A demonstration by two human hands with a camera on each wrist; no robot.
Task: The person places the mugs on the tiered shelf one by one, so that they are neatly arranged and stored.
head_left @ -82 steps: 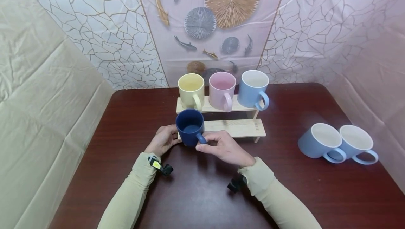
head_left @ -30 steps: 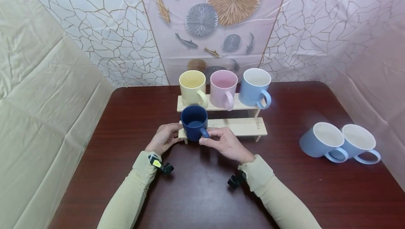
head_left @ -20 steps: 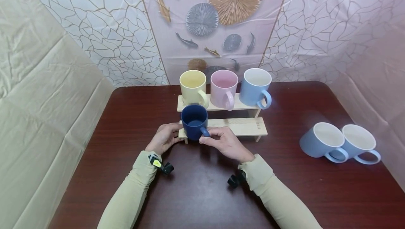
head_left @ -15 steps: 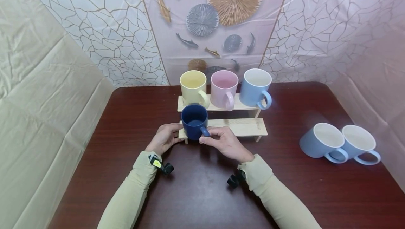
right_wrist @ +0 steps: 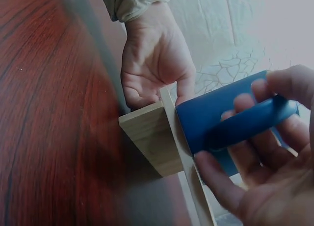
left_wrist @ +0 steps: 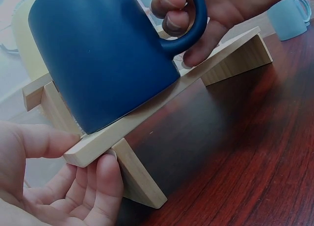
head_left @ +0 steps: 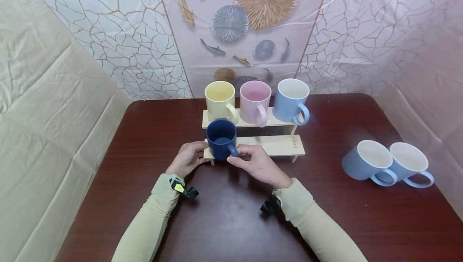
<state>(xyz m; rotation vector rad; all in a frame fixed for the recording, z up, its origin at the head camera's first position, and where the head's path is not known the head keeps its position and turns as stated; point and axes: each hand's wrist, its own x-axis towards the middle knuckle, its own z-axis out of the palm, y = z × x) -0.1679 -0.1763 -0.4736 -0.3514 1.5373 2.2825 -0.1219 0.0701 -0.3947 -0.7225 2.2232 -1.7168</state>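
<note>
A dark blue mug point(head_left: 219, 141) sits upright on the left end of the lower shelf point(head_left: 271, 146) of a small two-step wooden rack. My right hand point(head_left: 257, 164) holds its handle, which points toward the front right; in the right wrist view, the fingers point(right_wrist: 248, 160) are around that handle. At the rack's left end, my left hand point(head_left: 187, 159) grips the lower shelf. The left wrist view shows the thumb point(left_wrist: 46, 141) against the board's end and the other fingers curled beneath it, beside a wooden leg point(left_wrist: 140, 174).
Yellow point(head_left: 218, 107), pink point(head_left: 254, 109) and light blue point(head_left: 287, 107) mugs stand on the upper shelf. On the table's right side, two light blue mugs point(head_left: 356, 162) point(head_left: 401, 173) lie tilted close together. A patterned cloth point(head_left: 137, 33) hangs behind the table.
Since the earliest frame, the dark blue mug has moved slightly back and right onto the lower shelf, with my right hand on its handle. In the last second almost nothing has moved.
</note>
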